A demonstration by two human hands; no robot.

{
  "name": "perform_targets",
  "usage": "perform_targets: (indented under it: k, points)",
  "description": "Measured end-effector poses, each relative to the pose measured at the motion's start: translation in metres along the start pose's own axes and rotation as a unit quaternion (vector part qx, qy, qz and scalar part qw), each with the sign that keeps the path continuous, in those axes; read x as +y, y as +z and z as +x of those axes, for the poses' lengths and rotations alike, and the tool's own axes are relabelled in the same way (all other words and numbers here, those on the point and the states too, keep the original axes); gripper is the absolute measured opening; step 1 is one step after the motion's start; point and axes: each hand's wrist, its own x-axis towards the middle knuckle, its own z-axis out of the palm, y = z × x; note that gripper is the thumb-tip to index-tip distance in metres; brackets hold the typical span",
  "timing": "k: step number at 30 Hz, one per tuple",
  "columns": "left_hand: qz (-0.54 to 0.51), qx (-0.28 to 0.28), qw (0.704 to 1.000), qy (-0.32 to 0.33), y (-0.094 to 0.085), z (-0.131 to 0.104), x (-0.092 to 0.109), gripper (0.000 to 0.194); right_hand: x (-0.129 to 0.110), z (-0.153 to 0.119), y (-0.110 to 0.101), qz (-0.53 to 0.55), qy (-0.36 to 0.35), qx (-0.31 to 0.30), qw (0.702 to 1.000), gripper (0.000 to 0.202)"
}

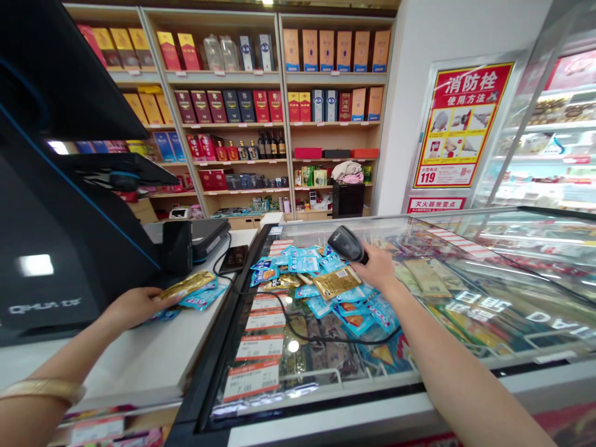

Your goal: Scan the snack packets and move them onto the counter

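My left hand (139,305) is closed on a gold packet (186,284), over several blue packets (205,297) on the white counter. In my right hand (376,267) is a black barcode scanner (345,243), its head pointing up and left. Below the scanner, another gold packet (336,283) lies on a heap of blue packets (305,263) on the freezer's glass lid. The scanner's black cable (307,338) loops over the glass beside the heap.
A dark checkout terminal (60,236) stands at the left. A phone-like dark object (234,259) lies on the counter (135,360). The freezer's black edge (223,335) runs beside the counter. Boxed goods fill the shelves (261,78) behind.
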Motion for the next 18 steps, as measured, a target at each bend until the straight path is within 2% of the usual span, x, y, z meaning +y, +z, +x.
perform_targets:
  k: [3, 11, 15, 18]
  points:
    - [0.074, -0.046, 0.996, -0.03, 0.001, -0.001, 0.008, 0.039, 0.0, 0.0, 0.0, 0.0, 0.0, 0.002, 1.0, 0.026]
    - [0.039, -0.003, 0.998, -0.052, -0.002, -0.016, 0.015, 0.024, -0.002, 0.0, -0.001, 0.005, 0.0, -0.011, 1.0, 0.024]
    - [0.05, 0.038, 0.997, -0.053, -0.006, -0.019, 0.018, 0.021, -0.005, 0.0, -0.003, 0.014, -0.005, -0.018, 1.0, 0.023]
    - [0.001, 0.045, 0.997, -0.054, -0.007, -0.019, 0.019, 0.018, -0.006, 0.0, -0.002, 0.028, -0.008, -0.011, 1.0, 0.025]
